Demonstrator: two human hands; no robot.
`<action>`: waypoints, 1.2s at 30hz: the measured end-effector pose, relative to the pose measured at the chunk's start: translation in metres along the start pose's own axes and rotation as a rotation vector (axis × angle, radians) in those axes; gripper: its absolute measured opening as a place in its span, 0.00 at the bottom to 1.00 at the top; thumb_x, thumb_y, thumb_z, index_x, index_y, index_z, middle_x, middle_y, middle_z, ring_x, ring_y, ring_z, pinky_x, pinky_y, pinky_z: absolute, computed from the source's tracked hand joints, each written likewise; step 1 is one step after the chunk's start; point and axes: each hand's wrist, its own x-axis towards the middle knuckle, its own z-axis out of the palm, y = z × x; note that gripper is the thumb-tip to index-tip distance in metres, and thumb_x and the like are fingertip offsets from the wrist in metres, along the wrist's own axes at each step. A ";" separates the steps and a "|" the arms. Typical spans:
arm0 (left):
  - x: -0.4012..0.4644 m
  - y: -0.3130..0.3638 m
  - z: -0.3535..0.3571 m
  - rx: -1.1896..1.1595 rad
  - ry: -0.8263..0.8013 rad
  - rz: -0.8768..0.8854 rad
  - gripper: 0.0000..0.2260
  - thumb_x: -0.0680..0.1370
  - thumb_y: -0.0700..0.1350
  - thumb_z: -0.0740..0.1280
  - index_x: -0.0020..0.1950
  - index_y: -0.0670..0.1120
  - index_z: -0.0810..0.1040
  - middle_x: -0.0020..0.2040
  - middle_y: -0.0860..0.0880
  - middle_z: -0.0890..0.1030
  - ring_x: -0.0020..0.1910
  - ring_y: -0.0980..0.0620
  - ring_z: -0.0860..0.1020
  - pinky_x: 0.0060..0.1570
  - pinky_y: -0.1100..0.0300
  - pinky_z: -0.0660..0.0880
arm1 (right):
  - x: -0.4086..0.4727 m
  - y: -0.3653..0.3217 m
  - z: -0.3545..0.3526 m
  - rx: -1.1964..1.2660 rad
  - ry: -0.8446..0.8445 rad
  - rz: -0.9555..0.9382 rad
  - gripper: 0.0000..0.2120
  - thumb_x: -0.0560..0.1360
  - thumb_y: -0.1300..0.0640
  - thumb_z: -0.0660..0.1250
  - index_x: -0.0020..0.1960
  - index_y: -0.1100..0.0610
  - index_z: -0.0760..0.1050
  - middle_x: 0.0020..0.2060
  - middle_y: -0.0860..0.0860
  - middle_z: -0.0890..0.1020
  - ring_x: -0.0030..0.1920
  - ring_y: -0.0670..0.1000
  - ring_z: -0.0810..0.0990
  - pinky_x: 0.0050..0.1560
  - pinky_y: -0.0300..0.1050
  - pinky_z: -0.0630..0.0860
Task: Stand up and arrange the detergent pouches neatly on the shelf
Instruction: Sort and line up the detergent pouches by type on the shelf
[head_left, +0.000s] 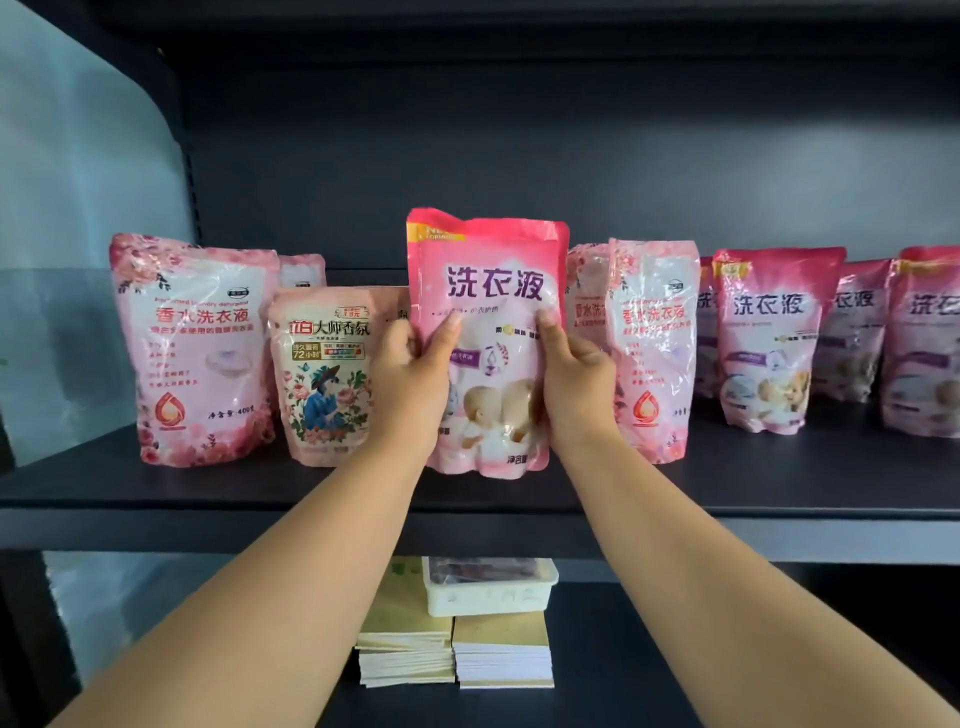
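Observation:
A pink detergent pouch (488, 291) stands upright at the middle of the dark shelf (156, 488), near its front edge. My left hand (410, 379) grips its left side and my right hand (574, 384) grips its right side, thumbs on the front face. To the left stand a rose-patterned pink pouch (195, 348) and a beige floral pouch (324, 374). To the right stands another rose-patterned pouch (652, 348), then several pink pouches (769, 338) in a row toward the right end.
More pouches stand behind the front row, partly hidden. A frosted panel (78, 208) closes the shelf's left end. On the lower shelf sit stacks of paper pads (501, 649) and a white plastic box (488, 587).

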 end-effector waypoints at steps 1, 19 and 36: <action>-0.002 0.004 0.002 0.009 0.020 0.026 0.16 0.74 0.55 0.66 0.46 0.42 0.73 0.37 0.50 0.76 0.32 0.61 0.75 0.36 0.65 0.74 | -0.001 -0.004 -0.001 -0.013 0.022 -0.033 0.18 0.75 0.46 0.64 0.32 0.56 0.74 0.31 0.51 0.79 0.37 0.52 0.79 0.44 0.47 0.79; -0.073 0.030 0.140 -0.292 -0.227 0.000 0.14 0.70 0.53 0.69 0.52 0.54 0.72 0.46 0.59 0.80 0.43 0.67 0.79 0.40 0.70 0.76 | -0.017 -0.036 -0.145 -0.247 0.048 -0.050 0.20 0.77 0.38 0.50 0.37 0.46 0.74 0.38 0.44 0.81 0.44 0.46 0.80 0.49 0.42 0.76; -0.108 0.010 0.322 -0.087 -0.380 -0.015 0.22 0.72 0.50 0.69 0.64 0.48 0.68 0.51 0.55 0.78 0.48 0.61 0.78 0.49 0.65 0.76 | 0.085 -0.050 -0.316 -0.187 -0.095 0.045 0.27 0.76 0.38 0.53 0.63 0.55 0.73 0.56 0.51 0.81 0.57 0.50 0.79 0.64 0.49 0.71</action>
